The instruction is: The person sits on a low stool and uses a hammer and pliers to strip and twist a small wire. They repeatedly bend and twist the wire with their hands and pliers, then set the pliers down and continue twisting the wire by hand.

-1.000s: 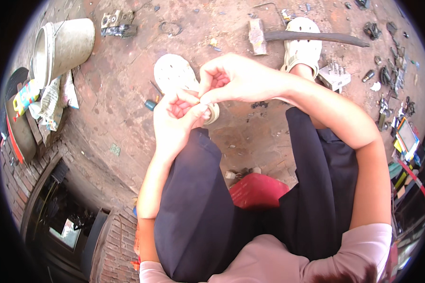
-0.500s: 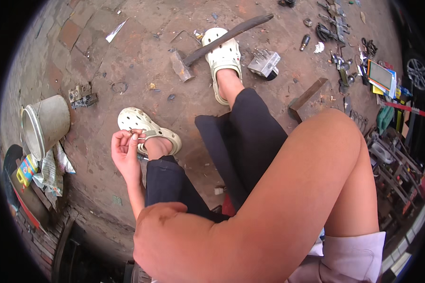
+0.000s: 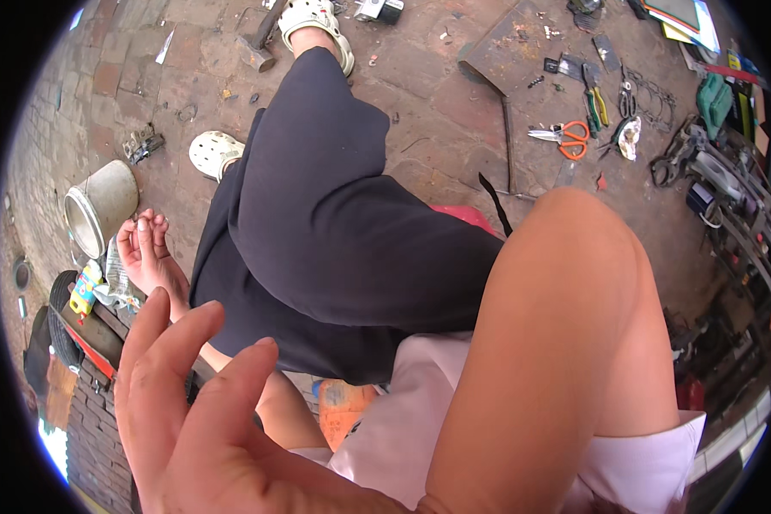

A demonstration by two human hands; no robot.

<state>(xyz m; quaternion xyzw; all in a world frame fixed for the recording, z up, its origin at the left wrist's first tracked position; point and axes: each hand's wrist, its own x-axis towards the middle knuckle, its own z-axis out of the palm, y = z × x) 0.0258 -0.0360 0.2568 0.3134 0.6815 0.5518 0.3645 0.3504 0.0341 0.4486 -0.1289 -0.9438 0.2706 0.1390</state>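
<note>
My left hand (image 3: 150, 253) is held out past my dark trousers (image 3: 317, 206), near a whitish bucket (image 3: 133, 193). Its thumb and fingertips are pinched together; whatever they hold, if anything, is too small to make out. Close up at the lower left, my right hand (image 3: 206, 420) has its fingers curved and spread apart, with nothing seen in it. My right elbow juts up on the right, and the forearm comes back across my pale shirt (image 3: 411, 377). Cream clogs (image 3: 217, 154) are on my feet on the paved ground.
A hammer (image 3: 253, 53) lies by my farther foot. To the right are orange-handled scissors (image 3: 570, 140), pliers (image 3: 595, 98) and a pile of metal parts (image 3: 728, 184). A small metal part (image 3: 143, 146) and a yellow bottle (image 3: 86, 287) lie left, with a tyre (image 3: 60, 321).
The view has swung to the right, bringing the scissors and pliers in. My right hand has come into sight with fingers spread. My left hand stays pinched, now beside the bucket instead of the clog.
</note>
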